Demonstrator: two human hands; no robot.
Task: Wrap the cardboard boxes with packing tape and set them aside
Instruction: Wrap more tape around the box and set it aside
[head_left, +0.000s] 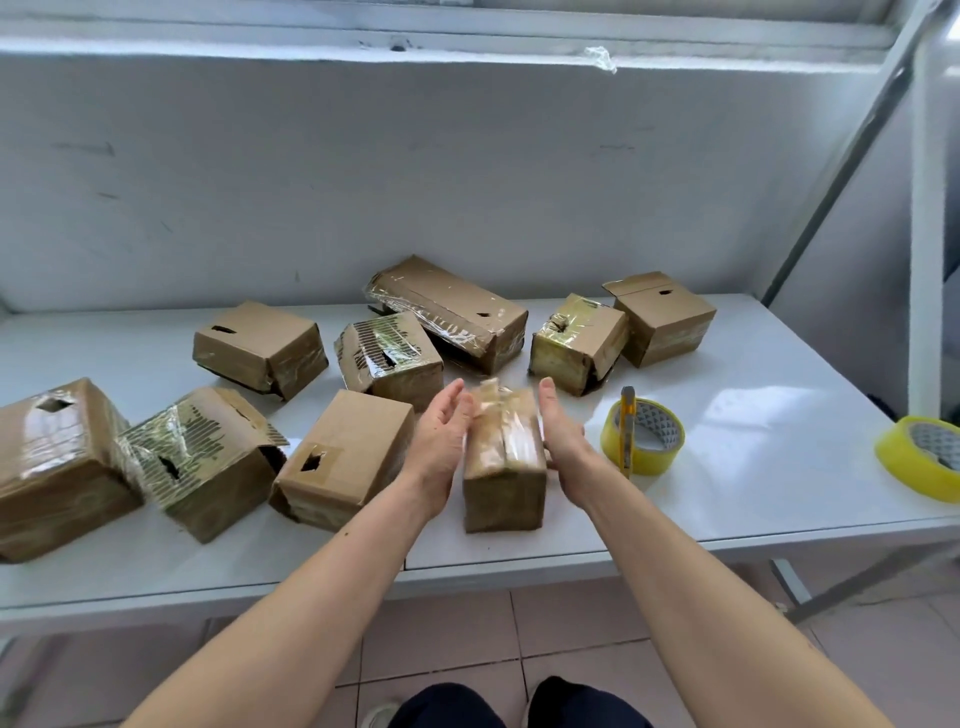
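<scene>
Cardboard box (504, 462), small and wrapped in clear tape, stood near the front edge of the white table (753, 395), between both hands. Left hand (441, 436) beside its left face, fingers straight and loose, gripping nothing. Right hand (563, 431) beside its right face, fingers straight too; hard to tell if either palm touched the box. Just right of that hand, a yellow tape roll (644, 436) with a yellow box cutter (627, 431) leaning across it. Second yellow tape roll (922, 457) far off at the right edge. Eight more taped boxes spread behind and to the left, with a long box (452, 309) at the back and a big box (52, 462) at the far left. Pink floor tiles (571, 634) below.
</scene>
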